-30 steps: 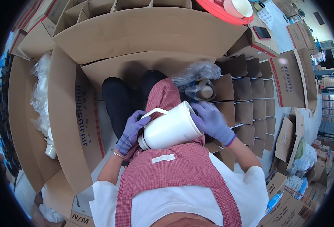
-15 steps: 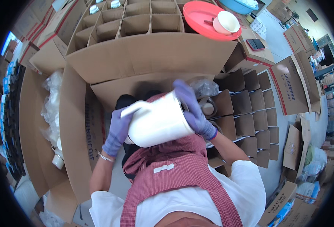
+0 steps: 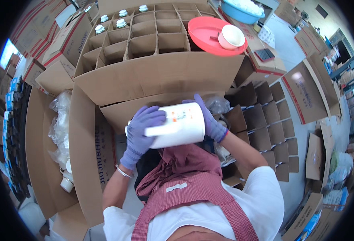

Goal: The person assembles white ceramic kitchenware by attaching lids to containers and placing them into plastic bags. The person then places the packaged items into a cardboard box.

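A white cylindrical vacuum jug (image 3: pixel 185 126) with a side handle lies on its side in front of my body, above the apron. My left hand (image 3: pixel 145 128), in a purple glove, is closed over its left end near the handle. At the other end, my right hand (image 3: pixel 209 122), also gloved, presses against the jug's right end with its fingers partly behind it. Small orange and dark print shows on the upward side. Some of the handle is hidden under the left hand.
Beyond my hands stands a carton with cardboard cells (image 3: pixel 143 46), several holding white-topped items (image 3: pixel 122 23). A red basin (image 3: pixel 201 34) with a pale bowl (image 3: pixel 232 37) rests on its right corner. More cell dividers (image 3: pixel 261 116) are at right; plastic-wrapped items (image 3: pixel 60 136) fill a left box.
The jug has been turned so its printed side shows, and it lies more level. My left hand has moved up over it. My right hand has shifted lower around the right end.
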Motion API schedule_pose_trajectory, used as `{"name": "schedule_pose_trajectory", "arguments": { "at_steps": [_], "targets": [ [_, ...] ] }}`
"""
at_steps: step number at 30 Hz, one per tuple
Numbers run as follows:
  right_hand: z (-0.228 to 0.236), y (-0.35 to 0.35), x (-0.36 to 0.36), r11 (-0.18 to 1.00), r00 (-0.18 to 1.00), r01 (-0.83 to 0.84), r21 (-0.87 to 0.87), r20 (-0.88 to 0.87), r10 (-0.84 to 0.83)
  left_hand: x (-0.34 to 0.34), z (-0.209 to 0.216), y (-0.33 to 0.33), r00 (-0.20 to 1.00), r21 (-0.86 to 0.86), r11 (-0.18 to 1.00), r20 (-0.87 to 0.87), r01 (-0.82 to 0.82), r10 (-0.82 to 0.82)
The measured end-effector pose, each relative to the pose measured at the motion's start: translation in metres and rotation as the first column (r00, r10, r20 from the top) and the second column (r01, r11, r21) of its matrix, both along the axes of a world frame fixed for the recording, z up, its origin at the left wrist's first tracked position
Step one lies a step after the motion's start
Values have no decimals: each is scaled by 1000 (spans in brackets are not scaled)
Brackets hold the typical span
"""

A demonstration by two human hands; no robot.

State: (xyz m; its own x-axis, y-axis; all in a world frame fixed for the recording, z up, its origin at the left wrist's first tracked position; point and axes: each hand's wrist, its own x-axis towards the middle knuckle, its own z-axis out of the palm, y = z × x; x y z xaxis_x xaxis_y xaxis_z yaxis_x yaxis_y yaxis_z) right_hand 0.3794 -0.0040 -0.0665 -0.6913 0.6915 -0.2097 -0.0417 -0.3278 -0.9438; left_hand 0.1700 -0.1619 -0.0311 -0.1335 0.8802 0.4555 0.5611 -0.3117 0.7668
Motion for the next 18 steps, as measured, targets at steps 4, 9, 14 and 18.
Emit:
{"name": "schedule_pose_trajectory", "arguments": {
  "at_steps": [4,9,14,18],
  "targets": [
    [5,5,-2,727,995,-42,685,-35,91,0,-4,-8,804,-340,939,546,-42,234],
    [-8,14,-4,996,993,-34,83,-110,43,11,25,9,928,120,991,-360,-57,98],
    [50,3,-6,559,983,-143,816,52,176,0,-4,-4,714,-382,923,632,-54,303],
    [6,7,-17,992,941,-111,-58,-328,86,9,6,11,982,43,981,-18,-188,189]
  ]
}}
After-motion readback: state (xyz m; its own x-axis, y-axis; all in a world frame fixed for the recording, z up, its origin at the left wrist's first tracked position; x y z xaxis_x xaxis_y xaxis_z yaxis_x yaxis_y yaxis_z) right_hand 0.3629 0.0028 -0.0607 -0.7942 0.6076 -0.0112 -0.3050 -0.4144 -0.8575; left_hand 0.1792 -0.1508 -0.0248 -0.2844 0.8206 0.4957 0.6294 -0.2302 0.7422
